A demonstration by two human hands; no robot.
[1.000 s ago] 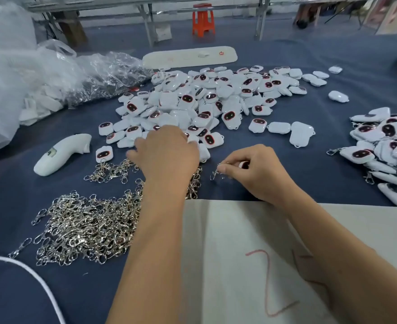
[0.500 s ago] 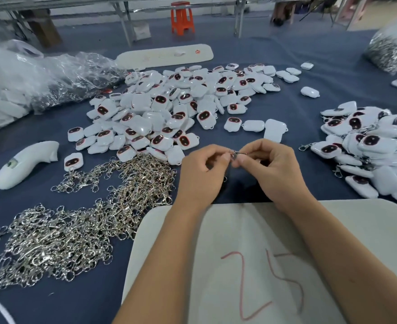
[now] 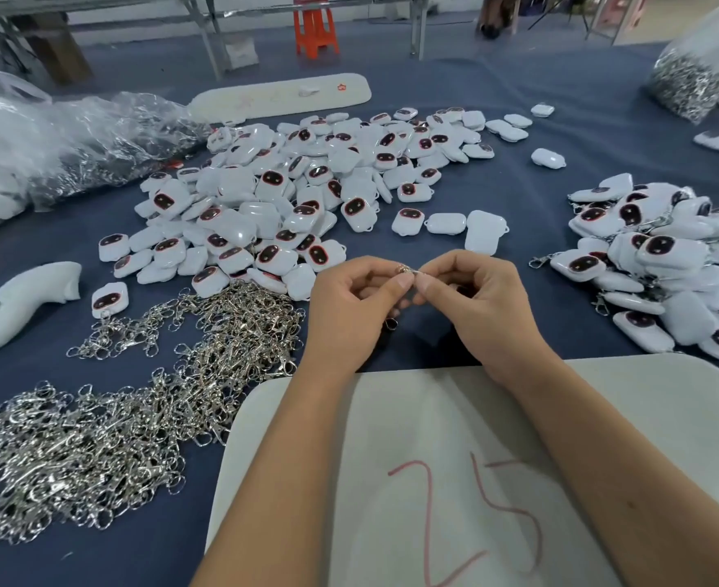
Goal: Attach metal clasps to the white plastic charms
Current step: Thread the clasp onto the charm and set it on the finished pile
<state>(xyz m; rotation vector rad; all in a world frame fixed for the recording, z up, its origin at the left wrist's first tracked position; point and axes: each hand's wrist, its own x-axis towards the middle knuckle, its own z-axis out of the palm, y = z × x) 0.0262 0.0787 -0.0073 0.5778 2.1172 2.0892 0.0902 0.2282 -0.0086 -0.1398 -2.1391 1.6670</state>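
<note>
Both hands meet over the blue cloth — left hand (image 3: 351, 307) and right hand (image 3: 482, 305) pinching one metal clasp (image 3: 404, 269) between their fingertips. No charm on it yet that I can see. Finished pile (image 3: 662, 264) sits right, but the heap of bare white charms (image 3: 290, 192) and loose clasps (image 3: 137, 400) is big — plenty left.

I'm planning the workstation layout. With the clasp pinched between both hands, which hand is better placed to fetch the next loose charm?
Probably the left hand: the loose charm pile lies ahead on its side, nearer it. The right hand also pinches the clasp and could keep it.
</note>
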